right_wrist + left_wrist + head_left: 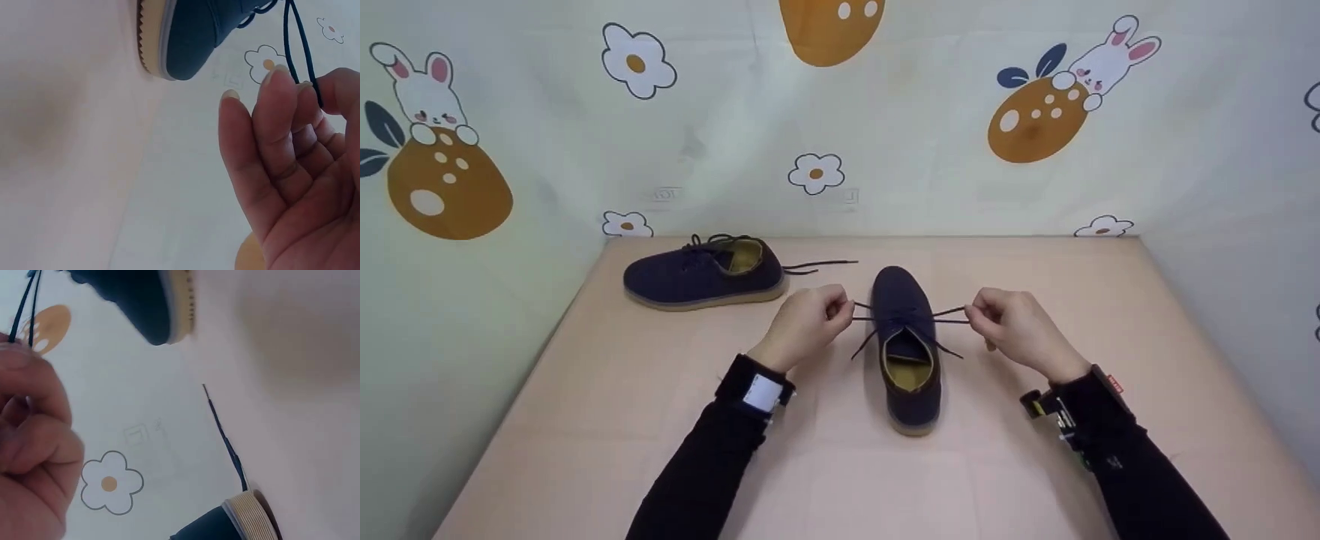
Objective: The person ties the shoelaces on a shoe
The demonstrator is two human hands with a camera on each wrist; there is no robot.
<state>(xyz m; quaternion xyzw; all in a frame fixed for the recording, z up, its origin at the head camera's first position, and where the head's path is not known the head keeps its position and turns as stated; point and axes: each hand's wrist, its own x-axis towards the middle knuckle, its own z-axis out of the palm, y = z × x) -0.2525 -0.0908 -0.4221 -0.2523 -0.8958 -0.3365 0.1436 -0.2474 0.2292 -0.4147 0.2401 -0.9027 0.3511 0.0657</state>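
Observation:
A dark navy lace-up shoe (911,405) stands upright at the middle of the table, toe pointing away. On its left side my left hand (808,322) pinches a loop of the shoelace (864,319), drawn out sideways. Opposite, my right hand (1016,326) pinches another loop between thumb and index finger, its other fingers loosely bent in the right wrist view. Both loops run taut to a crossing over the shoe's tongue. Two loose lace ends hang down beside the opening, one on each side. The left wrist view shows the left fingers (45,444) curled in.
A matching navy shoe (697,281) sits at the back left, toe to the left, its lace ends trailing right on the pink tabletop (840,465). Behind the table hangs a pale curtain (915,150) printed with rabbits, flowers and orange fruit shapes.

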